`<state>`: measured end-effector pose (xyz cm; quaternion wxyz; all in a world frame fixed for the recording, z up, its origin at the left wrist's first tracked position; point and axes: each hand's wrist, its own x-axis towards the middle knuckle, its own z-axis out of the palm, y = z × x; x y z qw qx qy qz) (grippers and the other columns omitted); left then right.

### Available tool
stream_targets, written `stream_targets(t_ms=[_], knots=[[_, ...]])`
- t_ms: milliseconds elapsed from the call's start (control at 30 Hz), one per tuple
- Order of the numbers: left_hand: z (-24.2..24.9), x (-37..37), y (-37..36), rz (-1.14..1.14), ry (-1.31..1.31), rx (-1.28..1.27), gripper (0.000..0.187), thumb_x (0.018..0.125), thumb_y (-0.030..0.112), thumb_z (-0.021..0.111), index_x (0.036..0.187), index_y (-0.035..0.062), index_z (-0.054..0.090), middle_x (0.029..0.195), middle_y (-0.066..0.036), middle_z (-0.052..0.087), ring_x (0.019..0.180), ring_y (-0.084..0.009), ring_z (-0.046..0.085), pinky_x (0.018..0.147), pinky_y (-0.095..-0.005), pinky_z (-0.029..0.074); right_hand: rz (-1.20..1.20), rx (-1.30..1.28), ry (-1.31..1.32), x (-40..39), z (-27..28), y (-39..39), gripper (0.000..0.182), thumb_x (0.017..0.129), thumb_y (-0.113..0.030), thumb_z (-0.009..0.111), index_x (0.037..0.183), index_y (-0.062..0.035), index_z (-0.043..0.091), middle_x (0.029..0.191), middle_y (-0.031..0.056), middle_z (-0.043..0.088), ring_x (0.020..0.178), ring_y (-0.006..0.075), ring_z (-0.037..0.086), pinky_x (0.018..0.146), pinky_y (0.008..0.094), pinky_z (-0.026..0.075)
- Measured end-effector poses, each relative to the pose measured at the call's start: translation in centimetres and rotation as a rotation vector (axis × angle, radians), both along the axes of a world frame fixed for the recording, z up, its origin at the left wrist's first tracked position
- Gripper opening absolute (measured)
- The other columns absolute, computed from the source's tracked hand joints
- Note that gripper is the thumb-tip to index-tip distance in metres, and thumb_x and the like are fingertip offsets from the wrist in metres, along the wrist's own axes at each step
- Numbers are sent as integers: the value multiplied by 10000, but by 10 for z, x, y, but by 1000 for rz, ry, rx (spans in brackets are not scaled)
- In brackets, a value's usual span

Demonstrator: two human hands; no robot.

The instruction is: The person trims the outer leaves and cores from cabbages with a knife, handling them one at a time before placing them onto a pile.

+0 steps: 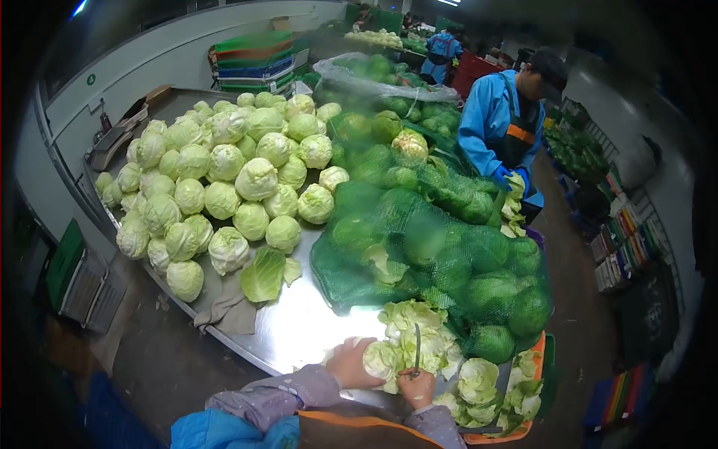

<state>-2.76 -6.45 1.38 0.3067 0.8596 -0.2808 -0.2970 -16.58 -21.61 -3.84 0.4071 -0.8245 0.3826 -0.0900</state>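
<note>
My left hand [353, 364] is wrapped round the side of a pale, trimmed cabbage [381, 360] near the table's front edge. Just to its right, my right hand [416, 388] is closed on a knife [418, 346], whose thin blade points up and away from me. Behind the blade lies a heap of loose cabbage leaves [407, 323]. An orange-rimmed crate [535, 358] with leaves and trimmings stands to the right of my right hand. The knife's handle is mostly hidden in my fist.
A big pile of pale cabbages [224, 161] covers the metal table's [288, 329] left side. Green net sacks of cabbages [449, 251] fill the right. A grey cloth [229, 308] hangs at the left edge. A co-worker in blue [486, 120] holds leaves across the table. Stacked crates [254, 63] stand behind.
</note>
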Motion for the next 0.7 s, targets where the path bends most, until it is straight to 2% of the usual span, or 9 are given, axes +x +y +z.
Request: stream_targets(t_ms=[200,267,300,367,433,500,567,633,700], knots=[[0,10,9,-35,77,-137,951,546,452,825,1350,219,374,1326,-221,334,1222,-430,363,991,-494,379,28,-159,130,-15,-12,-11,281,696,-215,693,931,-60,694,661,162,646,612,257,646,611,341,501],[-2,-5,9,-45,0,-96,957,543,451,825,1354,223,371,1337,-224,323,1237,-429,344,991,-495,380,105,-384,-318,0,18,-14,380,736,-284,707,1051,-76,660,709,177,644,630,257,632,649,347,499],[-2,-11,8,-50,-91,-69,963,541,450,825,1358,227,368,1348,-228,311,1252,-427,325,990,-496,380,103,-390,-318,10,38,-14,380,736,-284,707,1051,-76,660,709,177,644,630,257,632,649,347,499],[-2,-17,7,-48,-107,-56,967,535,448,826,1360,232,371,1363,-228,293,1265,-426,301,991,-497,380,150,119,48,27,71,-8,460,765,-318,715,1120,-42,616,735,153,633,632,226,607,676,344,494],[-3,-17,10,-49,-101,-89,967,532,451,826,1360,235,376,1365,-228,289,1254,-430,311,993,-500,376,243,91,23,31,31,-16,451,767,-314,725,1092,-18,625,709,111,605,599,181,575,626,327,489],[-4,-15,12,-56,-104,-98,967,531,450,826,1360,236,377,1367,-227,288,1255,-431,309,992,-500,378,25,528,-72,30,10,-21,500,751,-380,720,1071,-4,642,760,150,642,633,207,613,630,324,502],[-5,-17,14,-72,-104,-101,967,531,449,826,1361,237,377,1368,-226,287,1255,-432,308,990,-499,379,49,490,-59,26,13,-23,441,743,-369,716,1004,-16,677,733,149,654,606,202,627,613,307,508],[-6,-22,16,-104,-171,-122,959,531,448,825,1358,249,382,1364,-224,298,1252,-434,309,1005,-501,361,254,15,44,26,18,-24,394,740,-328,693,972,-10,687,704,154,661,609,216,648,622,302,516],[-3,-20,19,-107,-170,-125,954,524,422,826,1352,228,393,1361,-225,313,1248,-434,306,1009,-497,356,301,123,148,31,20,-36,326,732,-297,659,920,-34,699,685,160,661,628,238,658,628,325,523]])
